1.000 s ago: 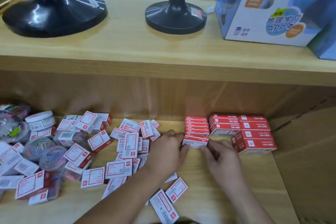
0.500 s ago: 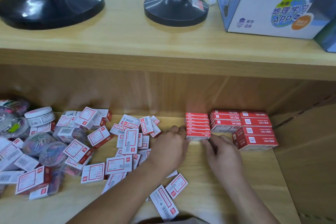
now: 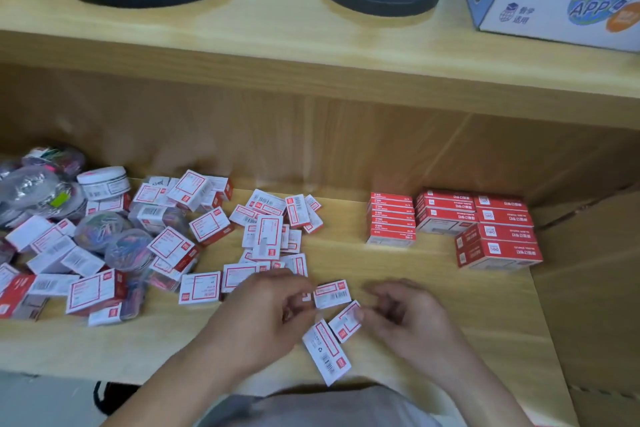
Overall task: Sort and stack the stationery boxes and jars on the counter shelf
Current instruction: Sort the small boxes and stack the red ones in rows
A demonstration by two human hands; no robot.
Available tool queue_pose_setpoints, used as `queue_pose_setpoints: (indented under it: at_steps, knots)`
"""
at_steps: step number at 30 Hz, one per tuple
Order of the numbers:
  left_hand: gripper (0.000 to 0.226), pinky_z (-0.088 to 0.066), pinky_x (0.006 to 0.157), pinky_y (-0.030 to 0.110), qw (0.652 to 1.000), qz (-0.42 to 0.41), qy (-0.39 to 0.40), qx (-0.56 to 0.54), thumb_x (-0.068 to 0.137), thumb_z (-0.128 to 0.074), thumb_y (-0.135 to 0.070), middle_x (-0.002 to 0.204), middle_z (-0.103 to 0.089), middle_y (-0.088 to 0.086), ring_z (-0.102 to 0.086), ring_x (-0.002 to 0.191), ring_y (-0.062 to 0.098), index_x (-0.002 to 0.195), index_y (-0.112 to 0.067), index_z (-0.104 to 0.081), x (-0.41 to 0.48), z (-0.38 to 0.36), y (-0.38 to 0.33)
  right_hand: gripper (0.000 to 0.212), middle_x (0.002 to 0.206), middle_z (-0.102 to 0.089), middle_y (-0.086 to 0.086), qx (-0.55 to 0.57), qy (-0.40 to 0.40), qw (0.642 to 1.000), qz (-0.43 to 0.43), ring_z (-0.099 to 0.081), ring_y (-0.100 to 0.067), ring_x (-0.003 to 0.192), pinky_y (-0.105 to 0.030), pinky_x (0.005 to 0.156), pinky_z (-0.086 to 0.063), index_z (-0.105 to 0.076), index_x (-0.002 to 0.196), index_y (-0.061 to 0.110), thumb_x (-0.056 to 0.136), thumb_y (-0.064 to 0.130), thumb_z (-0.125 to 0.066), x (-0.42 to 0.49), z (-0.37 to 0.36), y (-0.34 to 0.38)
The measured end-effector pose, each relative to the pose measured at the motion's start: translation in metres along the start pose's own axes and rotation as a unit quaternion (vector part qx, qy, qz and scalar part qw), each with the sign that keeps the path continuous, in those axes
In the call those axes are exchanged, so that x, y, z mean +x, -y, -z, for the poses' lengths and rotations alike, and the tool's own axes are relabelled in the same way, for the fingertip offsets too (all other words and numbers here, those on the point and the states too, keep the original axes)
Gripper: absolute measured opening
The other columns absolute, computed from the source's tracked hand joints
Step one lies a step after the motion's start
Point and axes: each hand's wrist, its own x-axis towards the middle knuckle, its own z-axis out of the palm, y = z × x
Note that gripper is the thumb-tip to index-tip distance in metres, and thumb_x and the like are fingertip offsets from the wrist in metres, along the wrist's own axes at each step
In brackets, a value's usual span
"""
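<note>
Hands pulled back from red stack (image 3: 390,222); left hand (image 3: 263,315) and right hand (image 3: 405,315) curl beside loose boxes (image 3: 331,293), grip unclear, bare shelf (image 3: 398,267) beyond fingertips.

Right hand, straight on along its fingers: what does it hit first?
The right hand points left; first in line is the tilted box at its fingertips, seemingly touching. Behind that, the left hand. Blur hides the grip.
</note>
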Motion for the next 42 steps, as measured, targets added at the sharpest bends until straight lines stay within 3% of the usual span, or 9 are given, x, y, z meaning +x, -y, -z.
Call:
queue_pose_setpoints:
  at_steps: [4, 8, 11, 17, 20, 25, 30, 34, 42]
  knots:
    - [0.058, -0.055, 0.079, 0.03, 0.993, -0.011, 0.044, 0.111, 0.064, -0.063, -0.075, 0.103, -0.056, -0.022, -0.056, 0.101, -0.003, 0.114, -0.044, -0.064, -0.022, -0.023, 0.002, 0.044, 0.083, -0.053, 0.017, -0.113, -0.008, 0.991, 0.068, -0.057, -0.004, 0.084, -0.03, 0.079, -0.054, -0.066, 0.102, 0.056, 0.06, 0.067, -0.074, -0.013, -0.01, 0.009]
    - [0.073, -0.057, 0.071, 0.03, 0.991, -0.008, 0.004, 0.133, 0.057, -0.064, -0.081, 0.112, -0.059, -0.021, -0.063, 0.105, 0.007, 0.119, -0.043, -0.065, -0.026, -0.039, 0.0, 0.065, 0.085, -0.047, 0.021, -0.151, -0.028, 0.986, 0.062, -0.054, -0.005, 0.086, -0.029, 0.084, -0.053, -0.062, 0.122, 0.058, 0.059, 0.071, -0.073, -0.016, -0.014, 0.006]
    - [0.066, -0.056, 0.066, 0.03, 0.994, 0.005, -0.02, 0.111, 0.058, -0.065, -0.079, 0.108, -0.055, -0.019, -0.062, 0.1, 0.006, 0.11, -0.039, -0.069, -0.029, -0.043, 0.001, 0.058, 0.084, -0.047, 0.021, -0.09, -0.027, 0.994, 0.048, -0.056, -0.01, 0.081, -0.032, 0.075, -0.053, -0.068, 0.116, 0.054, 0.061, 0.066, -0.081, -0.015, -0.012, 0.005]
    - [0.05, -0.044, 0.068, 0.015, 0.999, 0.005, -0.038, 0.024, 0.065, -0.079, -0.059, 0.104, -0.053, -0.026, -0.054, 0.088, -0.007, 0.107, -0.043, -0.058, -0.039, -0.04, 0.001, 0.04, 0.073, -0.056, 0.012, 0.035, -0.074, 0.997, -0.007, -0.049, -0.007, 0.065, -0.028, 0.064, -0.047, -0.07, 0.091, 0.033, 0.061, 0.023, -0.095, -0.02, -0.015, 0.007]
    - [0.037, -0.041, 0.066, 0.014, 0.997, 0.013, -0.058, -0.038, 0.072, -0.085, -0.04, 0.099, -0.052, -0.026, -0.055, 0.078, -0.001, 0.1, -0.04, -0.06, -0.036, -0.036, 0.004, 0.033, 0.064, -0.053, 0.011, 0.097, -0.067, 0.993, -0.027, -0.044, -0.009, 0.061, -0.023, 0.056, -0.038, -0.061, 0.08, 0.022, 0.069, 0.014, -0.091, -0.022, -0.013, 0.005]
    - [0.041, -0.045, 0.065, 0.021, 0.989, 0.006, -0.11, -0.099, 0.083, -0.08, -0.018, 0.096, -0.053, -0.018, -0.057, 0.073, 0.012, 0.107, -0.045, -0.061, -0.027, -0.03, 0.01, 0.025, 0.063, -0.054, 0.009, 0.141, -0.062, 0.988, -0.031, -0.045, -0.007, 0.06, -0.019, 0.055, -0.039, -0.061, 0.081, 0.015, 0.076, 0.006, -0.085, -0.02, -0.01, 0.007]
    - [0.021, -0.045, 0.067, 0.021, 0.983, 0.008, -0.137, -0.12, 0.087, -0.072, -0.023, 0.091, -0.055, -0.02, -0.058, 0.074, 0.008, 0.104, -0.035, -0.069, -0.022, -0.031, 0.014, 0.015, 0.069, -0.06, 0.005, 0.168, -0.082, 0.981, -0.044, -0.05, -0.006, 0.061, -0.015, 0.059, -0.044, -0.067, 0.086, 0.012, 0.081, 0.005, -0.08, -0.018, -0.01, 0.012]
    - [0.031, -0.047, 0.068, 0.022, 0.982, 0.037, -0.138, -0.122, 0.086, -0.07, -0.031, 0.088, -0.056, -0.017, -0.058, 0.072, 0.009, 0.117, -0.033, -0.069, -0.022, -0.035, 0.016, 0.016, 0.068, -0.058, 0.005, 0.165, -0.076, 0.982, -0.048, -0.049, -0.007, 0.063, -0.017, 0.059, -0.041, -0.064, 0.083, 0.011, 0.083, 0.007, -0.079, -0.019, -0.009, 0.011]
    - [0.03, -0.044, 0.066, 0.019, 0.988, 0.036, -0.113, -0.095, 0.09, -0.063, -0.043, 0.078, -0.062, -0.019, -0.058, 0.07, 0.003, 0.117, -0.032, -0.067, -0.026, -0.034, 0.017, 0.013, 0.078, -0.066, -0.003, 0.209, -0.095, 0.971, -0.061, -0.056, -0.013, 0.074, -0.027, 0.072, -0.045, -0.064, 0.094, 0.015, 0.089, 0.007, -0.073, -0.016, -0.008, 0.008]
